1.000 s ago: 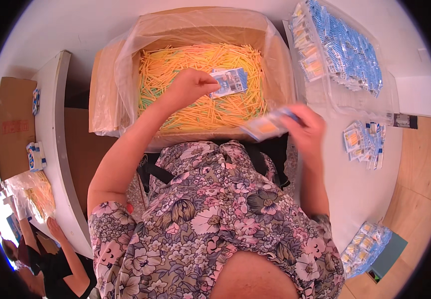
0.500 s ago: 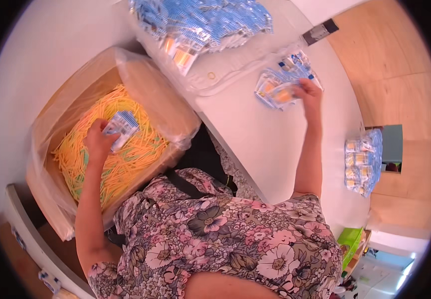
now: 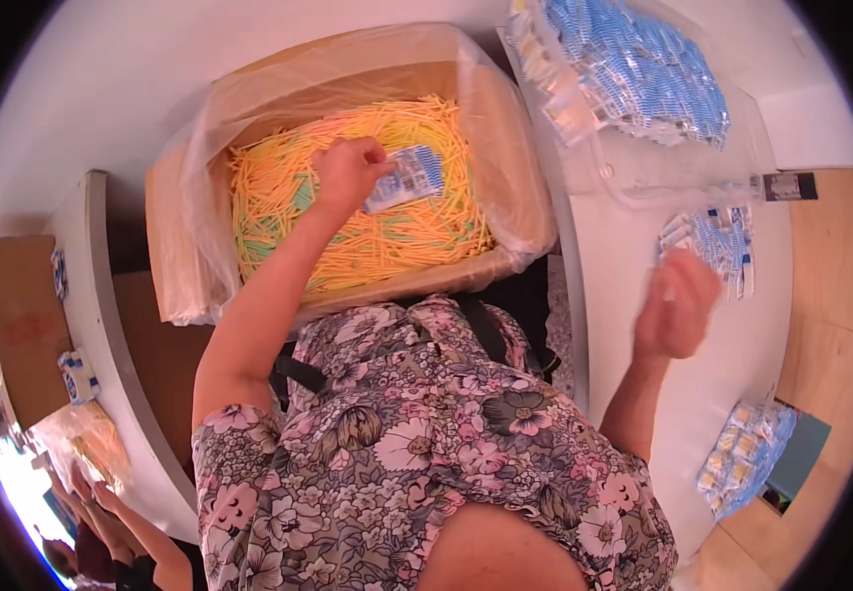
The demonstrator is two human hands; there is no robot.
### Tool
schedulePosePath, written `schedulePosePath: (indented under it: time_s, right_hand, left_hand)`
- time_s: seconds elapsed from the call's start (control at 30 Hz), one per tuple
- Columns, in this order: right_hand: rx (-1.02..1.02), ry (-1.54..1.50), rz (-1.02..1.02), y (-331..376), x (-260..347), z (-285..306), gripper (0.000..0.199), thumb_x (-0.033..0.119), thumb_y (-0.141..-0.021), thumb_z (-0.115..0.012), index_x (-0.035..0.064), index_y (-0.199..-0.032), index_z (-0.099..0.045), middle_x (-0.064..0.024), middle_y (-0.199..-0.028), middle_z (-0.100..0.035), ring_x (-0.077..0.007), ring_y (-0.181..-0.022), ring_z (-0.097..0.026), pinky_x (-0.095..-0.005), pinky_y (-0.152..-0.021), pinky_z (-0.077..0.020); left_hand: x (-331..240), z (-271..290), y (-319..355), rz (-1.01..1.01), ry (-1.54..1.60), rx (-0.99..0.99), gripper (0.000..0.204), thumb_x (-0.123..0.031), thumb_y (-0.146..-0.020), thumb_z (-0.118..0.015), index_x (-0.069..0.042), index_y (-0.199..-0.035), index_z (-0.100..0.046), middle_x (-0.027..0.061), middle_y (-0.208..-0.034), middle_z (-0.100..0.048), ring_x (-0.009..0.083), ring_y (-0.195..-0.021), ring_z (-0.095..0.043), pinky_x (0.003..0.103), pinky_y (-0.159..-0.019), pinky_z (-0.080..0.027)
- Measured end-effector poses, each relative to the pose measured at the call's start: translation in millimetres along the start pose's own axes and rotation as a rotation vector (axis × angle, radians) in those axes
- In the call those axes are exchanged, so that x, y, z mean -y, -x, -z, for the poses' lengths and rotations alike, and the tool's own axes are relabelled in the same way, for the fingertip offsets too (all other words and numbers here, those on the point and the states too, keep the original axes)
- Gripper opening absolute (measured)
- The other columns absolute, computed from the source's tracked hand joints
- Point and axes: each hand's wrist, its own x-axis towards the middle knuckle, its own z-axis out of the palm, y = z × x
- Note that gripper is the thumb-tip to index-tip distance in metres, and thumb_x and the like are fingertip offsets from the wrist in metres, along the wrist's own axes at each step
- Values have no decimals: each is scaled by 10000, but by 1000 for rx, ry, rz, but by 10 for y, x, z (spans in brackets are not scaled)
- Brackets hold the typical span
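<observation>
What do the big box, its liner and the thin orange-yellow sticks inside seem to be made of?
Box: likely brown corrugated cardboard, matte with folded flaps. Liner: thin clear plastic film, glossy and wrinkled over the rim. Sticks: probably plastic, smooth, uniform and brightly coloured, though too small to be sure.

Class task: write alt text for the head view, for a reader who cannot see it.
A person's left hand holds a small blue-and-white packet over a plastic-lined cardboard box of orange and yellow sticks. Their blurred right hand hangs over a white table near more blue packets.

Left hand (image 3: 347, 172) grips a blue-and-white packet (image 3: 405, 178) over orange sticks (image 3: 367, 236) in a lined cardboard box (image 3: 175, 227); blurred right hand (image 3: 678, 305) hovers above the white desk (image 3: 742, 345).
</observation>
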Motion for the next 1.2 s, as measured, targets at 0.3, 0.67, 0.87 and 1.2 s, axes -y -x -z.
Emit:
schedulePosePath:
  time_s: [0.3,0.67,0.87,1.2]
  right_hand:
    - [278,-503,-67,-379,702,-1326,212,6,-735,-692,-10,-934,-623,-124,-930,-631,-296,-785,-584,-343,-699,-481]
    - [847,-1029,-561,-773,1194,-2546,176,151,-840,-626,-16,-889,-606,-111,-750,-601,-187,-699,-586,-333,-670,-490]
    - [950,-533,249,-618,1616,-3058,182,162,-814,-630,-4,-886,-610,-146,-881,-595,-338,-879,-576,-396,-736,-483]
    - [803,-121,775,-587,2065,-3601,166,186,-824,-539,116,-929,-647,-36,-997,-577,-206,-1020,-493,-393,-788,-395]
  left_hand:
    - [-17,313,113,-379,-12,-257,63,-158,-784,-689,-104,-811,-708,9,-783,-684,162,-707,-621,356,-688,-421]
    - [508,1270,481,-65,798,-70,176,-153,-920,-577,-3,-989,-638,-21,-824,-628,38,-727,-533,197,-652,-449]
    - [953,1346,717,51,961,-613,180,-146,-927,-572,16,-974,-633,-24,-841,-627,34,-766,-538,193,-704,-445]
    - [980,1245,729,64,1227,-700,142,-133,-922,-579,-2,-955,-624,-31,-840,-612,34,-753,-526,191,-686,-434]
